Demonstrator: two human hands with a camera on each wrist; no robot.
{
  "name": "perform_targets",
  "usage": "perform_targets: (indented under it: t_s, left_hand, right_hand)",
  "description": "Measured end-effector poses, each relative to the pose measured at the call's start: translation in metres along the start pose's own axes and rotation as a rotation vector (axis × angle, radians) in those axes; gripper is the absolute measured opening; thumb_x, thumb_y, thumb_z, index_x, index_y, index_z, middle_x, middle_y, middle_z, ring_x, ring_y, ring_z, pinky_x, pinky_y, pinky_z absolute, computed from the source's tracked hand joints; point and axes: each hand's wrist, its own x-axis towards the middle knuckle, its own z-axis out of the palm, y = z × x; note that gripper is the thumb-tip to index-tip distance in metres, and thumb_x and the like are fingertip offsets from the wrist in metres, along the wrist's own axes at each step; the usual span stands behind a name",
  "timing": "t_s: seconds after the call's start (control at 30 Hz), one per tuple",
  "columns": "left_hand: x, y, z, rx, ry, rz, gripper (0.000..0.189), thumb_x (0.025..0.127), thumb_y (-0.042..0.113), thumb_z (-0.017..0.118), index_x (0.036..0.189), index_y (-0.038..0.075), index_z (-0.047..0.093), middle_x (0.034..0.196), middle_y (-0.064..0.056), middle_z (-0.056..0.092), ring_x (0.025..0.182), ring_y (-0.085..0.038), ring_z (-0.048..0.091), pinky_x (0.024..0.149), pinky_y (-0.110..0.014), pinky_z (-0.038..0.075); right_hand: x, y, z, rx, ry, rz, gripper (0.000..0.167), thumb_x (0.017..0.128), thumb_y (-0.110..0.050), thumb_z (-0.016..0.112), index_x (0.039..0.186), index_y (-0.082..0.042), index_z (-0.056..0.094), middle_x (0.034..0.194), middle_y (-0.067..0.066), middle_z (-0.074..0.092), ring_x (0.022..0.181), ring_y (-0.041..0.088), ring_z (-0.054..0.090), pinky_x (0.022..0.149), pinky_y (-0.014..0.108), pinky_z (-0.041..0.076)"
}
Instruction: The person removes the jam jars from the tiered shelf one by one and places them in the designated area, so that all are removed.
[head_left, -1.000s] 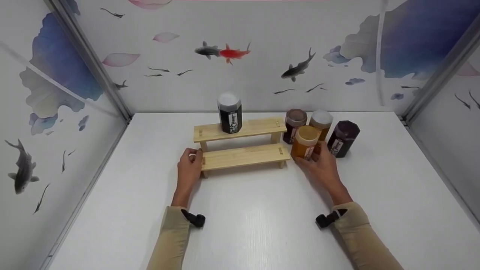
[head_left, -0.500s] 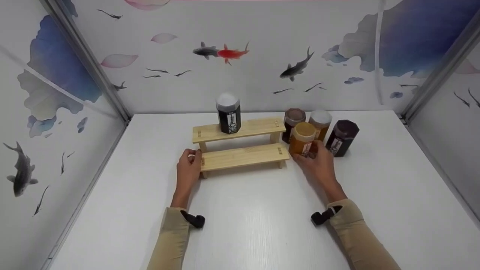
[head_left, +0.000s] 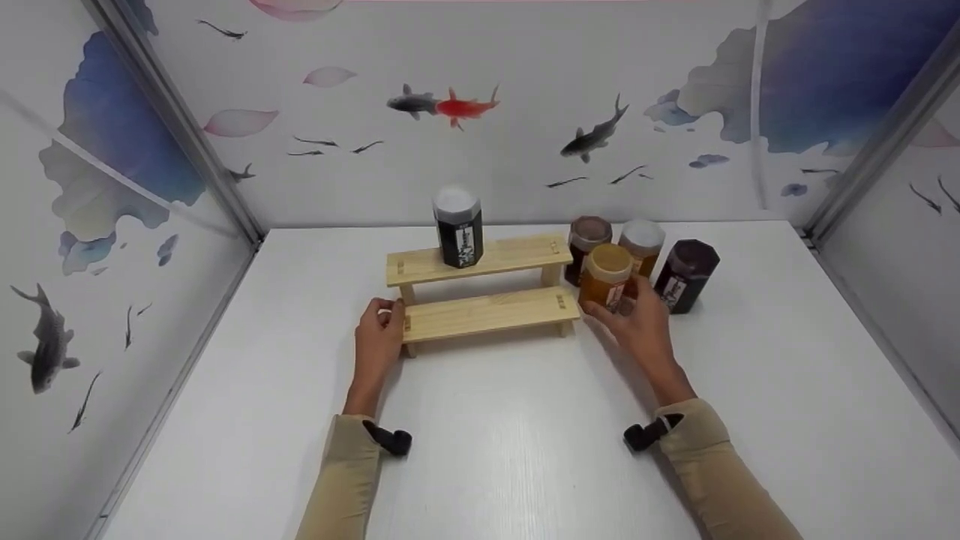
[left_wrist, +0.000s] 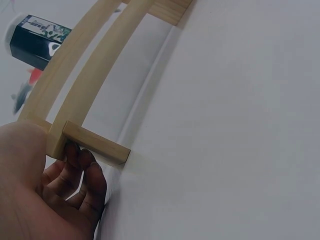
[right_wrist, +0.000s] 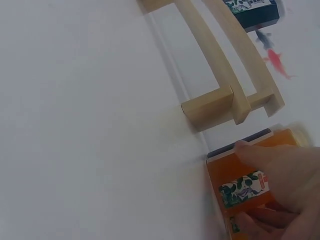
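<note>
White tabletop [head_left: 487, 450] is filling the lower frame of the head view, boxed in by walls papered with painted fish and blue lotus leaves. At centre a two-tier wooden step shelf [head_left: 487, 313] is standing, with a black-labelled jar [head_left: 458, 226] upright on its upper tier.

The left hand [head_left: 379, 337] is bracing the shelf's left end; in the left wrist view its fingers [left_wrist: 82, 165] are curling round the lower tier's leg, thumb against the board's end. The right hand [head_left: 637, 326] is wrapping the amber jar [head_left: 605, 277], which is standing on the table just right of the shelf's lower tier, with the thumb [right_wrist: 260, 155] pressing the side above the label and the fingers behind.

Three more jars are crowding that one: a brown-lidded jar [head_left: 587, 247] and a pale-lidded jar [head_left: 641, 244] just behind, a dark purple jar [head_left: 686, 276] to its right.

To do this well, I judge the grip should be staying low and square on the flat faces, the jar lifting straight up so it is not knocking its neighbours, and clearing the tier's edge before moving left. The left hand holding the shelf firm should be stopping it from sliding or rocking the black-labelled jar.
</note>
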Motion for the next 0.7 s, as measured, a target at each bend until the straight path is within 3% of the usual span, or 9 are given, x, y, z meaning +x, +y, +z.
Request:
perform_targets:
  t_s: [0.5,0.7]
  left_hand:
    - [-0.001,0.002,-0.002,-0.021,0.01,0.028,0.031,0.113,0.037,0.055,0.12,0.009,0.065,0.077,0.001,0.059,0.065,-0.013,0.053,0.057,-0.027,0.043]
    - [-0.002,0.002,0.0,-0.024,0.009,0.026,0.033,0.114,0.039,0.054,0.12,0.009,0.065,0.079,-0.001,0.06,0.067,-0.014,0.054,0.057,-0.029,0.044]
  right_hand:
    - [-0.002,-0.008,0.008,-0.026,0.143,-0.024,0.068,0.092,-0.025,0.09,0.142,0.001,0.053,0.139,0.023,0.066,0.125,0.038,0.067,0.107,0.053,0.056]
    - [-0.002,-0.015,0.008,-0.055,0.194,-0.036,0.079,0.091,-0.031,0.091,0.15,-0.001,0.048,0.143,0.021,0.06,0.127,0.036,0.061,0.108,0.053,0.053]
